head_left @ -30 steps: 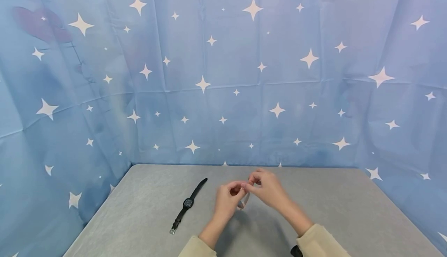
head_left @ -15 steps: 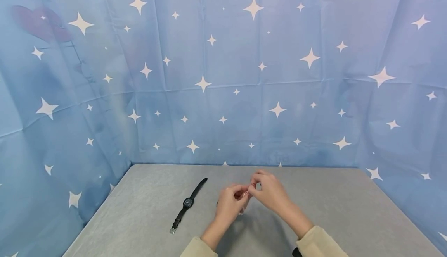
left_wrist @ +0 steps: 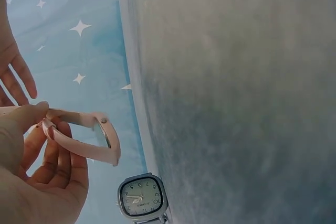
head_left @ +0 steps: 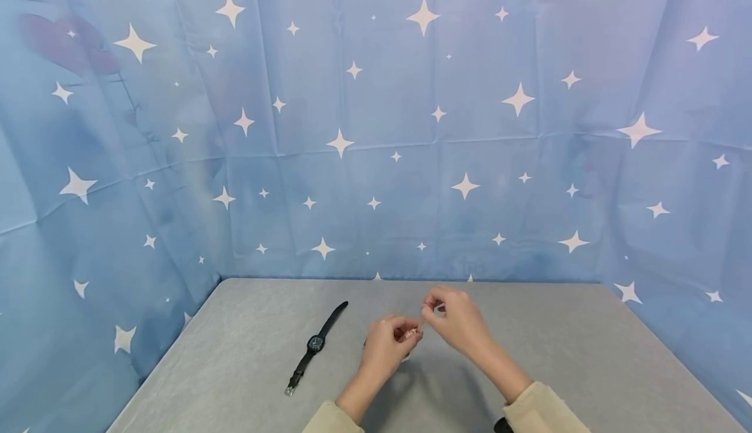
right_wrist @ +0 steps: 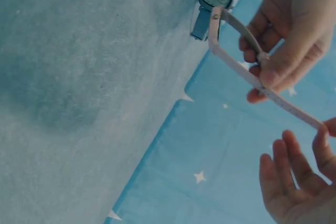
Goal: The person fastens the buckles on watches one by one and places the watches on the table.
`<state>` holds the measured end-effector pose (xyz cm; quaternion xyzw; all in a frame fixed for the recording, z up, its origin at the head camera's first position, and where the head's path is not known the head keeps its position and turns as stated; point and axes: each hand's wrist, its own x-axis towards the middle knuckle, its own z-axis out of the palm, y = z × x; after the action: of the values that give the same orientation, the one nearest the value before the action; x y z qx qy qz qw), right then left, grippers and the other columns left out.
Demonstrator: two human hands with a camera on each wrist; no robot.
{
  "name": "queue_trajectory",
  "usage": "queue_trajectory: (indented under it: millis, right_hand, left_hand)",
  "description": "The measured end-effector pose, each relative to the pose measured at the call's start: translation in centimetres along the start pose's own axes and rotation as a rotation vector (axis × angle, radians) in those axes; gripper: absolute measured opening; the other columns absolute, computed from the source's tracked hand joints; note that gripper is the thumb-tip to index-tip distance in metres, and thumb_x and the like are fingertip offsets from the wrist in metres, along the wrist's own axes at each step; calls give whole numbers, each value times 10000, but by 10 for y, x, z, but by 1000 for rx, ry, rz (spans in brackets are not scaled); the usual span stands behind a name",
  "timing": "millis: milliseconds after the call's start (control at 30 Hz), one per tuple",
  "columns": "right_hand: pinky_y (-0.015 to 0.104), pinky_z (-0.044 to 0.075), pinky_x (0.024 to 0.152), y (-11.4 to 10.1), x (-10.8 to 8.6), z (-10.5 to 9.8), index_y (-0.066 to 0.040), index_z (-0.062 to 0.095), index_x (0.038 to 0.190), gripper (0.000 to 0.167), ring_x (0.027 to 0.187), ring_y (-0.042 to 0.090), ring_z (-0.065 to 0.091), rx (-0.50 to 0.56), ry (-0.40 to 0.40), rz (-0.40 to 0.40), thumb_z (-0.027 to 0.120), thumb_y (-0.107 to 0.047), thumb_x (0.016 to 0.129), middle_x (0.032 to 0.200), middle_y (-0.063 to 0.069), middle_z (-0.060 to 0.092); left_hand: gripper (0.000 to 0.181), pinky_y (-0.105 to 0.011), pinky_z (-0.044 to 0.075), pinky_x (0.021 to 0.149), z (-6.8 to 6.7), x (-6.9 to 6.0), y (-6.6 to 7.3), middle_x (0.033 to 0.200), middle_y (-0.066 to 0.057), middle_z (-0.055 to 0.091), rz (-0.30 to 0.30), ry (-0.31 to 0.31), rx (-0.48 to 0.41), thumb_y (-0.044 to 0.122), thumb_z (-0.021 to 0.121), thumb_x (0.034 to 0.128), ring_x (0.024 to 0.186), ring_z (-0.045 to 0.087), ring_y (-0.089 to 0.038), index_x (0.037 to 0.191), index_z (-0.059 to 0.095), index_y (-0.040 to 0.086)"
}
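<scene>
A pale pink watch [left_wrist: 111, 145] hangs edge-on from my hands, its strap bent into a loop. My left hand [head_left: 383, 345] pinches the strap where its two halves overlap, thumb on top. At the strap's free end [right_wrist: 310, 120], my right hand [head_left: 459, 319] holds the tip between thumb and index finger; its other fingers are spread in the right wrist view. A small gap separates the hands, bridged by the strap. In the head view the left hand covers most of the pink watch.
A black watch [head_left: 316, 343] lies stretched out on the grey table [head_left: 558, 348], left of my hands. A square-faced watch [left_wrist: 140, 196] shows beyond the pink one in the wrist views. A blue star-patterned curtain [head_left: 376, 113] hangs behind the table.
My hands have drawn slightly apart, from touching to a small gap. The left hand has shifted a little right and down. The black watch has stayed put.
</scene>
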<state>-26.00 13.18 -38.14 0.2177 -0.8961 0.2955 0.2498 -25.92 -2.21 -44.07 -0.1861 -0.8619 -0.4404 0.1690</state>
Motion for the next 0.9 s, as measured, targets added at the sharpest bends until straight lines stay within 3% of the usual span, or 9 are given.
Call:
queue_trajectory:
  millis: [200,367,533,667,900]
  right_hand:
    - [214,474,600,2,0,-2,-228,532,726,160,659,9,552,34,-9,42,624,-121,801,694,-145,529]
    - [186,444,549,5,-3,-1,-205,566,804,99,617,4,535,38,-101,91,665,-206,802,699,-126,553]
    - [200,430,495,8,-7,1,-191,574,758,99,561,18,526,81,-223,126,635,-221,831,650,-106,562]
    - [226,424,453,10,-9,2,-160,578,751,137,515,39,524,159,-285,137,562,-188,884,613,-72,580]
    - [225,469,489,13,-10,3,-109,597,768,182,538,42,566,250,-286,151,526,-199,909,642,-37,610]
  left_hand:
    - [133,-167,403,516,0,1,0,713,145,524,-5,-14,5,268,681,787,602,459,18,883,697,177]
    - [118,-165,402,518,1,1,1,721,148,530,-8,-13,24,270,680,788,606,461,19,864,693,182]
    - [125,-169,417,531,0,1,2,740,144,560,-17,-12,-2,274,672,796,621,484,16,888,691,192]
    - [134,-183,430,542,-1,1,3,732,120,583,-71,-45,-107,260,670,799,627,506,-3,893,686,166]
    - [174,-227,461,597,-2,1,4,806,-2,596,-195,-117,-406,143,647,804,697,555,-96,950,622,53]
